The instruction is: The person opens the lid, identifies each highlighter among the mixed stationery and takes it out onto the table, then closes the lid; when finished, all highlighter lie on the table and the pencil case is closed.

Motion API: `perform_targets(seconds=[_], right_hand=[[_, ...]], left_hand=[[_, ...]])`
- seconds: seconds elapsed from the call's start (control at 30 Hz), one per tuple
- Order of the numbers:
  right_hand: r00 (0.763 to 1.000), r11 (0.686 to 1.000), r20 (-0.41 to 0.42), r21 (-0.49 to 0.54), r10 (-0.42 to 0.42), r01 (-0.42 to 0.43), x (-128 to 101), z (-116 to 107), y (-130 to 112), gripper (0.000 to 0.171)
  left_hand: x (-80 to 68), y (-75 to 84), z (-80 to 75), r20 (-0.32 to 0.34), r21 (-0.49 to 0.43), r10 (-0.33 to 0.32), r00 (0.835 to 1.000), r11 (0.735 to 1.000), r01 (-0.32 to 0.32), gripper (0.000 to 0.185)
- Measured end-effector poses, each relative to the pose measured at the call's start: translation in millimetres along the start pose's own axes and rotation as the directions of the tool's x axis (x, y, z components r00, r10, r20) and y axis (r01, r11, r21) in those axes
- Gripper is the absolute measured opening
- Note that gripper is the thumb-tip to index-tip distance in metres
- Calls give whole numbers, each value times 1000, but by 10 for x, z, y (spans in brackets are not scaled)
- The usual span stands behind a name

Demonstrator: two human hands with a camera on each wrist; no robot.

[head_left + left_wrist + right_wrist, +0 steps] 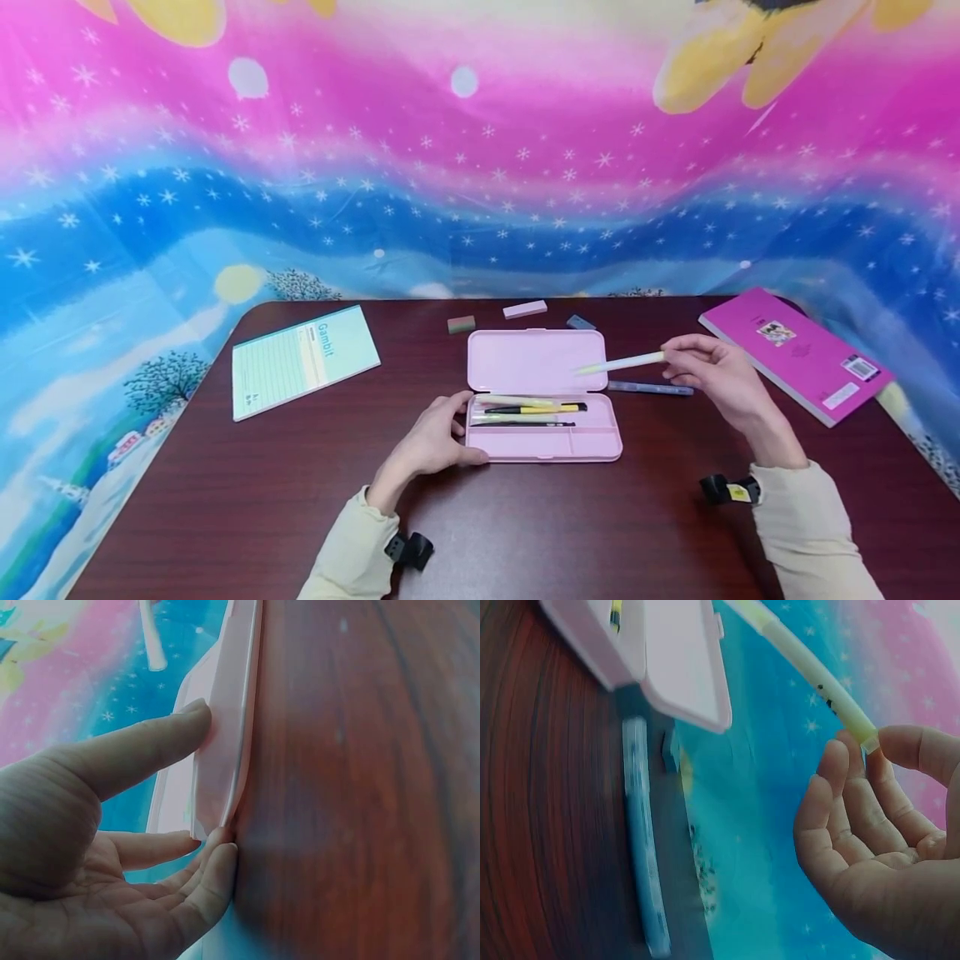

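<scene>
A pink pencil case (543,446) lies with its lid (536,360) raised, holding several pens, among them a yellow-and-black one (542,408). My left hand (433,437) grips the case's left end; in the left wrist view the thumb presses the front wall (225,750) and the other fingers touch the end. Above the case's right side, my right hand (712,371) pinches the end of a slim white-and-yellow marker (626,362) between thumb and fingertips. The marker (817,682) points left, over the lid. Beneath it on the table lies a blue pen (651,388).
Behind the case are a pink eraser (525,309), a two-coloured eraser (461,324) and a small blue-grey block (581,322). A pale green notebook (281,375) lies at left, a magenta book (798,354) at right. A patterned cloth (450,183) hangs behind the brown table (540,525).
</scene>
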State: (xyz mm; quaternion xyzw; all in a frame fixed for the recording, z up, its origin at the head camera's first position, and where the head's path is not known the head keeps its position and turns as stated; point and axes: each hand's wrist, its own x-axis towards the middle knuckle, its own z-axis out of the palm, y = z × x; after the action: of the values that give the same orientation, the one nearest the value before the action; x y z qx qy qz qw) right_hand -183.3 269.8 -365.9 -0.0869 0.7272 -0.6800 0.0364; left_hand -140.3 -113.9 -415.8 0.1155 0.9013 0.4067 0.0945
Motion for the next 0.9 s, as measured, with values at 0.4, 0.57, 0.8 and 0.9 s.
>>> perform_targets(seconds=[0.4, 0.57, 0.8, 0.9], right_hand=[[1000, 994, -8, -111, 1, -2, -104, -361, 75, 13], [1000, 998, -3, -55, -9, 9, -162, -454, 141, 14], [1000, 998, 16, -59, 5, -4, -212, -498, 262, 16], [1000, 996, 15, -87, 19, -18, -200, -496, 312, 14]], left_hand=[[4, 16, -21, 6, -26, -5, 1000, 1000, 5, 83], [5, 21, -23, 10, -20, -6, 1000, 1000, 6, 83], [0, 1, -9, 14, -16, -1, 1000, 1000, 1, 83], [-1, -9, -6, 12, -23, -4, 1000, 1000, 4, 82]])
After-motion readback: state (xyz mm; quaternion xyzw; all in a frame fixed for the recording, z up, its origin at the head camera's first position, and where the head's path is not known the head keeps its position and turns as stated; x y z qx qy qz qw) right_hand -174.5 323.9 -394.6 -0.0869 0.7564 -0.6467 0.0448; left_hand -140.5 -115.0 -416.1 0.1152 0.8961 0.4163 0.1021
